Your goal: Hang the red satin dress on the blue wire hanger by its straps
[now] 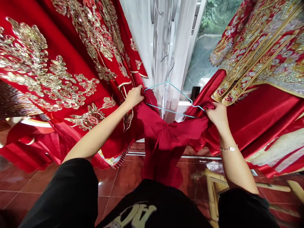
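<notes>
A plain dark red dress (pixel 163 134) with a bow at the front hangs before me on a thin light-blue wire hanger (pixel 174 110). My left hand (pixel 135 96) is closed round the dress's left shoulder, by the hanger's end. On the other side, my right hand (pixel 217 114) grips the right shoulder, with the fingers partly hidden behind cloth. The hanger's hook points up and appears free of any rail. The dress's skirt drops toward the floor, its lower part hidden by my body.
Red gowns with gold sequins (pixel 87 117) hang close on the left. More beaded red garments (pixel 261 47) crowd the right. Behind are a white curtain (pixel 140 28) and a window (pixel 204 44). A bamboo frame (pixel 211 190) stands on the red tiled floor (pixel 123 180).
</notes>
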Available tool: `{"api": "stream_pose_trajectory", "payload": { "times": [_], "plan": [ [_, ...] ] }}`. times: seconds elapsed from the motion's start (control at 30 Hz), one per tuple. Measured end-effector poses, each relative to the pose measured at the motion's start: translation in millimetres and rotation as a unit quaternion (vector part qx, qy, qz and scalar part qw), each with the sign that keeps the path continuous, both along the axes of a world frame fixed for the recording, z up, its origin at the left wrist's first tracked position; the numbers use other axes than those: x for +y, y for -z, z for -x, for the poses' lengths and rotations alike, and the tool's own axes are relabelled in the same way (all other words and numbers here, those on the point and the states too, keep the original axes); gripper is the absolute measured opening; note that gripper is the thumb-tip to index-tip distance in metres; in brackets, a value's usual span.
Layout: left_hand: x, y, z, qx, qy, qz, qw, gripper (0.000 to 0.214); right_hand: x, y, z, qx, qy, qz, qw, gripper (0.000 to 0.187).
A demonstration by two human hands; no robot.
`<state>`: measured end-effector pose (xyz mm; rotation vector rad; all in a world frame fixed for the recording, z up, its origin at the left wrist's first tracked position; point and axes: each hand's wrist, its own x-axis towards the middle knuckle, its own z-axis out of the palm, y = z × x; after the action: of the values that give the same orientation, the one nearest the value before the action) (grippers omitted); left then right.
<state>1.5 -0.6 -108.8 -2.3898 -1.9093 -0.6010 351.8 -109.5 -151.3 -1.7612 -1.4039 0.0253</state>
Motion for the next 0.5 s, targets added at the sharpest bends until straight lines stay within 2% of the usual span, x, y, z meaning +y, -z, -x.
{"api": "stream_pose_trajectory", "payload": {
  "times": [0.13,0.27,0.33,0.4,0.5],
  "plan": [
    [-3,3.5,-17,0.063,-0.031,-0.024,0.997,0.062,-3,-0.8,4,-0.019,0.012,-0.009,1.0,0.011],
    [10,-12.0,-11,0.055,0.016,-0.028,0.998,0.082,-5,-6.4,2,-0.003,0.019,-0.02,1.0,0.011],
    [24,-25.3,5,0.0,0.032,-0.012,0.999,0.076,-3,-8.4,-2,0.046,0.009,-0.014,0.999,0.009],
    [38,-35.0,25,-0.081,0.014,0.035,0.996,0.059,0,-7.7,-7,0.126,-0.001,-0.014,0.992,0.006],
    [49,-32.9,51,-0.153,-0.028,0.086,0.984,0.036,8,1.1,-10,0.268,-0.012,-0.049,0.962,0.006]
  ]
}}
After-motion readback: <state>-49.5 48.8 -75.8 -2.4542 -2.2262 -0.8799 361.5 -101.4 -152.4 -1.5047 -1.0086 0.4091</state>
